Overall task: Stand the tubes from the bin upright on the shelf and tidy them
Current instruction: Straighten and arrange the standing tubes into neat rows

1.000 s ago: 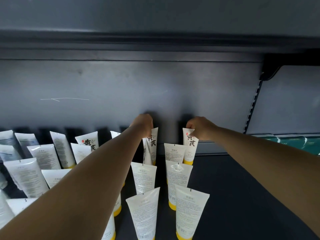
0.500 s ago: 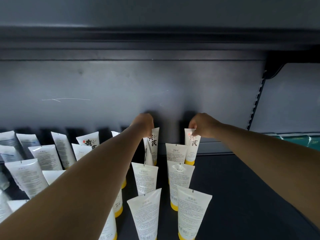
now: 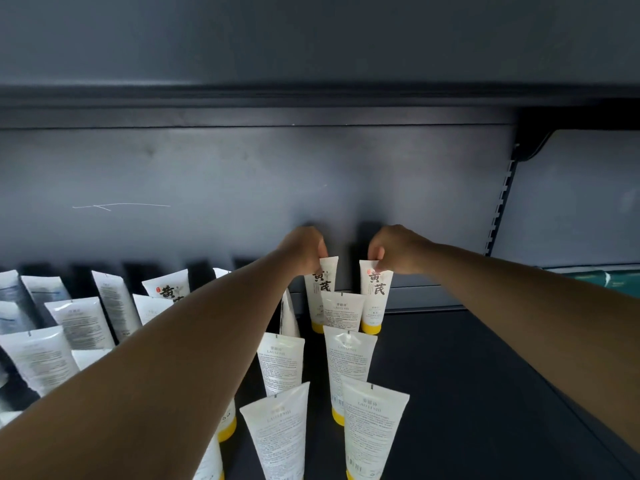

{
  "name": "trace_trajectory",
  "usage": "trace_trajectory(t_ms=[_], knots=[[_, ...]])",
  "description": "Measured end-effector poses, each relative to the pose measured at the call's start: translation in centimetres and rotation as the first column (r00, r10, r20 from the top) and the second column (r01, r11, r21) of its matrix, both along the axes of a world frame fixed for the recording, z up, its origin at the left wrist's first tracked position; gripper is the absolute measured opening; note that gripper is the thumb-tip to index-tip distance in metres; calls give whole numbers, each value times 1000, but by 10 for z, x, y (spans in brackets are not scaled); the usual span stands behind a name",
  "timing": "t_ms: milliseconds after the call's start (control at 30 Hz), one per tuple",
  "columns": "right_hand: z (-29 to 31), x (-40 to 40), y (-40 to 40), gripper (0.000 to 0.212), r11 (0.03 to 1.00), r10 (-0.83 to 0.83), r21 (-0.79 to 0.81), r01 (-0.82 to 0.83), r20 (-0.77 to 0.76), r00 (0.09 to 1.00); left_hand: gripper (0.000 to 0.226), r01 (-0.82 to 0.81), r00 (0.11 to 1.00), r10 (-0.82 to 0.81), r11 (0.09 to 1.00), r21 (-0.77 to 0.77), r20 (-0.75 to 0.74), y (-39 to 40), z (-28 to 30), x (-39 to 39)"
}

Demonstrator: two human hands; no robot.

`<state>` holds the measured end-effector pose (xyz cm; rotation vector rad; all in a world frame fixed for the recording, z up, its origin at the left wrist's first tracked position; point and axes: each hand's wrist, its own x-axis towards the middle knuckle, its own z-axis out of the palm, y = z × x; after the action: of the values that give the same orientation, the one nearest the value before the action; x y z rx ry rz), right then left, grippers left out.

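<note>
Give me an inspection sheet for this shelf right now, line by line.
Surface: dark shelf board, bare on the right.
Job's things: white plastic tubes with yellow caps upright in rows at left and centre; two calligraphy-printed tubes at the back, and.
Clutter: nothing seen.
Grip: left hand pinches the left back tube's top, right hand the right one's.
Cables: nothing seen.
Surroundings: grey back panel; slotted upright.

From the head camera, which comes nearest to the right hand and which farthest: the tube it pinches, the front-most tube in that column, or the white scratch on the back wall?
From the right hand:
1. Pinched tube, directly beneath its fingers, at the back.
2. Front-most tube, lower, towards the shelf's front edge.
3. White scratch, far left on the back wall.
</note>
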<state>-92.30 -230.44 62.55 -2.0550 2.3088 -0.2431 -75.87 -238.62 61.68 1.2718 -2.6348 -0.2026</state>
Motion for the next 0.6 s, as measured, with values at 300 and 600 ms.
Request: trace_trajectory(t_ms=[300, 600], knots=[[-3, -7, -1, 16, 1000, -3, -17, 4, 38, 999, 31, 47, 999, -47, 998, 33, 14, 6, 2, -11], [-7, -10, -4, 13, 999, -6, -43, 9, 72, 997, 29, 74, 997, -74, 995, 72, -3, 7, -1, -19]])
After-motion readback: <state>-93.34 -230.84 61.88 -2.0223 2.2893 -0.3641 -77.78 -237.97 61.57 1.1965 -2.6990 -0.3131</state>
